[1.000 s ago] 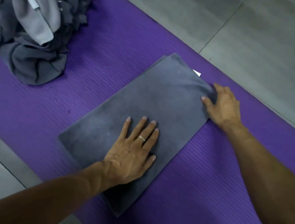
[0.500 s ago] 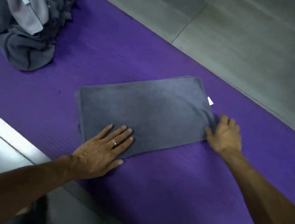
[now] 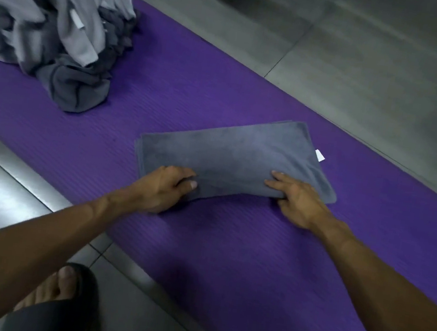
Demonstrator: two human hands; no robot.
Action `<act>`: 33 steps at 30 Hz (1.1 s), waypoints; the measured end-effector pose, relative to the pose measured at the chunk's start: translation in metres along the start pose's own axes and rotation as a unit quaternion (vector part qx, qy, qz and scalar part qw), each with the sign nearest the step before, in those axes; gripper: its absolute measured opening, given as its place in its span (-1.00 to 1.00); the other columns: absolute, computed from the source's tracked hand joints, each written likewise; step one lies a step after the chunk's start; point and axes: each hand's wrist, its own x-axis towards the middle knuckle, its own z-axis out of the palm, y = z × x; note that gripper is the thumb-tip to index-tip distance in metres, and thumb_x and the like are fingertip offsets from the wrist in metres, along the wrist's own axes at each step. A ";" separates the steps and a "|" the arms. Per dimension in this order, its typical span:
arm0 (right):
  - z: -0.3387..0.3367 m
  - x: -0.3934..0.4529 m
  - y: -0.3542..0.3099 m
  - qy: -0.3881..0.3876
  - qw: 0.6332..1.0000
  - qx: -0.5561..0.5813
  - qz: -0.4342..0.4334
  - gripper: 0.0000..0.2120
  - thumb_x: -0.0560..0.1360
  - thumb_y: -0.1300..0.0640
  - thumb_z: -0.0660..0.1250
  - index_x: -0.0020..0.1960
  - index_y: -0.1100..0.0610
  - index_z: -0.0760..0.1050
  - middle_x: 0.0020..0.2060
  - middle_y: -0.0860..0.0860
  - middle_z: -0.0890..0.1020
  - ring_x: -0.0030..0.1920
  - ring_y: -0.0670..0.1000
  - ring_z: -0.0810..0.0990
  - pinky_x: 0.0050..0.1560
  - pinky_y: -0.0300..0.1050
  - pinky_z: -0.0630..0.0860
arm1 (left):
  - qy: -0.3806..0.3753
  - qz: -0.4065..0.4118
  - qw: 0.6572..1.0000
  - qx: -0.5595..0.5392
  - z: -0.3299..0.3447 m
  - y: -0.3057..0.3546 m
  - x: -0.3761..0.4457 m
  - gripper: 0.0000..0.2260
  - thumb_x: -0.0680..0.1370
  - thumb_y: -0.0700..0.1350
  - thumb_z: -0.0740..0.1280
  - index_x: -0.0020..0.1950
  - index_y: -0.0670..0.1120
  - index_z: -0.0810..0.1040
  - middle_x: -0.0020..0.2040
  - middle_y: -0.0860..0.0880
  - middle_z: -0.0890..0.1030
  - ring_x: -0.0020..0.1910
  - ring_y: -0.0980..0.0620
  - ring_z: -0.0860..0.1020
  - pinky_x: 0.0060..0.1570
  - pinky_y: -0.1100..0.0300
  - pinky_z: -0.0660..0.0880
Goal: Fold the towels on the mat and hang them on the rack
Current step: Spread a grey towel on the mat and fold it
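A ribbed purple foam mat (image 3: 227,251) lies on grey floor tiles (image 3: 367,60). One folded dark grey towel (image 3: 241,151) lies flat, long axis running between both grips, its white tag (image 3: 319,155) beyond the right hand (image 3: 295,198). Left hand (image 3: 164,185) and right hand each pinch its near edge. One heap of unfolded grey towels (image 3: 49,23) sits far left of the grips.

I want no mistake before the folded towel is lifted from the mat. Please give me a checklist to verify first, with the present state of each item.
1. Left hand grips the near edge of the folded towel: ok.
2. Right hand grips the same edge: ok.
3. Towel folded flat, layers aligned: ok.
4. Towel apart from the unfolded pile: ok.
5. Towel lies fully on the purple mat: ok.
6. Rack free and within reach: cannot tell, not in view.
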 end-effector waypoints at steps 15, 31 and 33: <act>-0.079 0.024 -0.007 -0.019 0.992 -0.075 0.097 -0.80 0.48 -0.03 0.39 -0.23 -0.01 0.42 -0.17 0.01 0.58 -0.13 0.06 0.53 -0.16 -0.11 0.39 | -0.001 -0.051 0.981 0.189 -0.038 -0.006 0.014 -0.89 0.58 -0.05 0.29 -0.06 -0.05 0.56 -0.11 -0.04 0.63 -0.06 -0.07 0.59 -0.04 0.11 0.43; -0.048 0.081 0.001 0.063 0.979 -0.149 0.120 -0.76 0.61 0.05 0.13 0.23 0.00 0.45 0.11 0.07 0.63 0.18 0.11 0.54 0.37 0.10 0.15 | -0.020 -0.131 0.923 0.362 -0.036 -0.026 0.062 -0.78 0.61 -0.01 0.12 0.21 -0.01 0.44 0.14 -0.06 0.57 0.11 -0.12 0.55 -0.03 0.04 0.44; -0.050 0.083 0.003 0.066 0.979 -0.154 0.112 -0.75 0.62 0.03 0.11 0.24 0.00 0.44 0.12 0.06 0.63 0.16 0.12 0.56 0.27 0.05 0.26 | 0.008 -0.130 0.915 0.382 -0.032 -0.027 0.063 -0.77 0.59 -0.03 0.13 0.18 -0.03 0.46 0.10 -0.06 0.57 0.09 -0.12 0.55 -0.05 0.04 0.44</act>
